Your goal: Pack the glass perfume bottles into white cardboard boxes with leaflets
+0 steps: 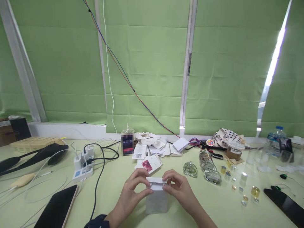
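Observation:
Both my hands are at a small white carton box (156, 200) standing upright on the pale green table near the front edge. My left hand (133, 188) pinches the left end of the box's top flap (156, 180), and my right hand (178, 186) pinches its right end. The fingers of both hands are closed on the flap. Just behind the box lies a pile of flat white cartons (152, 148), one with a pink print (147, 165).
Round glass bottles (190, 169) and small gold and silver caps (255, 191) lie to the right. On the left are a power strip with cables (83, 164), a dark phone (58, 209) and a black bag. A water bottle (274, 141) stands far right.

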`<act>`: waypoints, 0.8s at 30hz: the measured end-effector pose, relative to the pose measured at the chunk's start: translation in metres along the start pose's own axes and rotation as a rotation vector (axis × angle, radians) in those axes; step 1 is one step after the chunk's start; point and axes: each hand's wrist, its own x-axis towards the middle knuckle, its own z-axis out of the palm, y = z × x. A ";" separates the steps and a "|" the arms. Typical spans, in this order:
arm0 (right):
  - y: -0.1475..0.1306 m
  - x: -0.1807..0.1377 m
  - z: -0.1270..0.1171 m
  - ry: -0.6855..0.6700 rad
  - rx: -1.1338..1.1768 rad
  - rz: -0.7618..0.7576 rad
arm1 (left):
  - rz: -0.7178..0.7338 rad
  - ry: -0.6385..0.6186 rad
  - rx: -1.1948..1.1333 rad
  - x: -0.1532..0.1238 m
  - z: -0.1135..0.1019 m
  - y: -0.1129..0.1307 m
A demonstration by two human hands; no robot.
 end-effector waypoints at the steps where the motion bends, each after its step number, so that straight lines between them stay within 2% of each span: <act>1: 0.000 0.000 0.000 -0.005 -0.002 -0.001 | 0.007 -0.014 0.011 0.000 -0.001 0.001; 7: 0.002 -0.002 -0.002 -0.033 0.034 0.059 | -0.073 -0.016 -0.109 -0.001 0.001 0.010; 12: 0.000 -0.001 -0.006 -0.086 0.021 0.057 | -0.090 -0.158 -0.160 0.002 -0.001 0.012; 17: -0.004 0.000 -0.004 -0.070 0.033 0.087 | -0.126 -0.152 -0.197 0.004 -0.001 0.009; 24: -0.007 -0.002 -0.008 -0.113 0.040 0.151 | -0.068 -0.190 -0.142 0.003 -0.005 0.007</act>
